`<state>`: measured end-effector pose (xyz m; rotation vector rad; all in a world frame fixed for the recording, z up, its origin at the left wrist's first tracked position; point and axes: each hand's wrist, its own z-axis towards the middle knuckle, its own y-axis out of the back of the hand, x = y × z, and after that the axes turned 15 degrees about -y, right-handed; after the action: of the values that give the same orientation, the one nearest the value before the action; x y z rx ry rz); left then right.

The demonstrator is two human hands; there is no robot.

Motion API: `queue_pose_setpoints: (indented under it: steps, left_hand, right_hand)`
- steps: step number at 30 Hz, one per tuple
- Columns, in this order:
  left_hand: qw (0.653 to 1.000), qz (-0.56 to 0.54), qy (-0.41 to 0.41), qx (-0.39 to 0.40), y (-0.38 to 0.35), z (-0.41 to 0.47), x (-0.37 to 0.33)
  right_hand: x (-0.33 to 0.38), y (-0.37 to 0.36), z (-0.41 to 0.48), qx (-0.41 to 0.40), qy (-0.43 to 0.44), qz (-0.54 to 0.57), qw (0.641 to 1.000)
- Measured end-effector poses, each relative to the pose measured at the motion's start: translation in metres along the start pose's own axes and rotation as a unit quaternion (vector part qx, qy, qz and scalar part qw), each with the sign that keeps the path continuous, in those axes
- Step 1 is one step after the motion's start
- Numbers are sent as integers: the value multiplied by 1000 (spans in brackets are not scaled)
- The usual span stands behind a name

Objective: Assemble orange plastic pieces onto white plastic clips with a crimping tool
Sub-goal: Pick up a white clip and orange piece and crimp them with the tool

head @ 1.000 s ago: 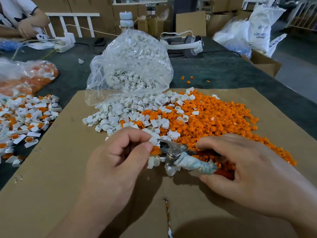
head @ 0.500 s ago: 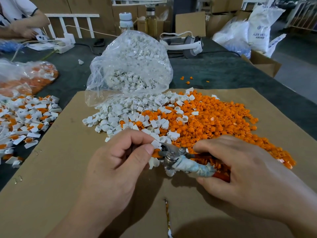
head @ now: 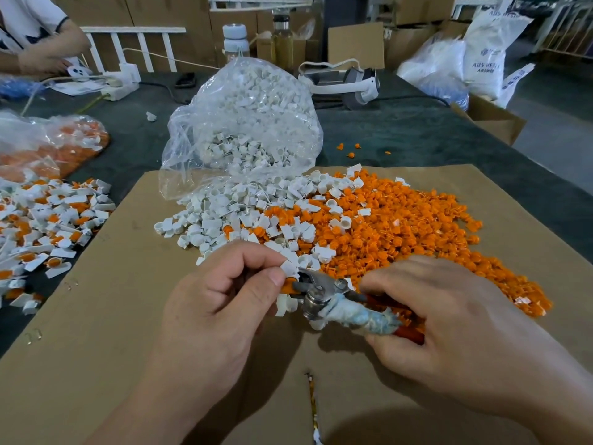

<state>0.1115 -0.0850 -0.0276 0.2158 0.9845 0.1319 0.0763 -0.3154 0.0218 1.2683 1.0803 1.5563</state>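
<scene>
White plastic clip (head: 288, 268) and small orange plastic piece (head: 287, 283), pinched together between thumb and forefinger of the left hand (head: 224, 303) at lower centre of the frame, met the steel nose of the tape-wrapped crimping tool (head: 316, 297), its handles gripped by the curled fingers of the right hand (head: 449, 326), above a brown cardboard sheet (head: 96, 316). Both parts looked feather-light, stiff and easily dropped; a fingertip pinch on the clip's flat tab, clear of the jaws, seemed the safest hold.
</scene>
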Motion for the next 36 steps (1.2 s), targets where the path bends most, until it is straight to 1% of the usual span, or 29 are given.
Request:
queue_pose_setpoints:
  steps: [4,9,13,23,29,33,36]
  left_hand:
    - [1000,-9,-3,8,-3,-1,-3]
    - [1000,1,-11,7,-5,-1,-6]
    - [1000,-15,-1,6,-6,-1,-5]
    - [999,-41,-20,8,-5,-2,-3]
    - [998,-58,-17,0,-6,-1,-6]
    - [999,-48,-13,-2,-6,-1,-10]
    - [999,-36,10,-30,-6,0,-9]
  right_hand:
    - [2,-2,-2,-21,2,1,1000]
    - [1,-5,-1,-16,-3,16,1000]
    - [1,-6,-1,-15,-3,-2,1000]
    - [1,-9,-1,-26,-7,-15,1000]
    - [3,-10,0,-32,-10,-12,999]
    - [1,-13,1,-12,-18,0,1000]
    - [-3,-13,4,2,-24,13,1000]
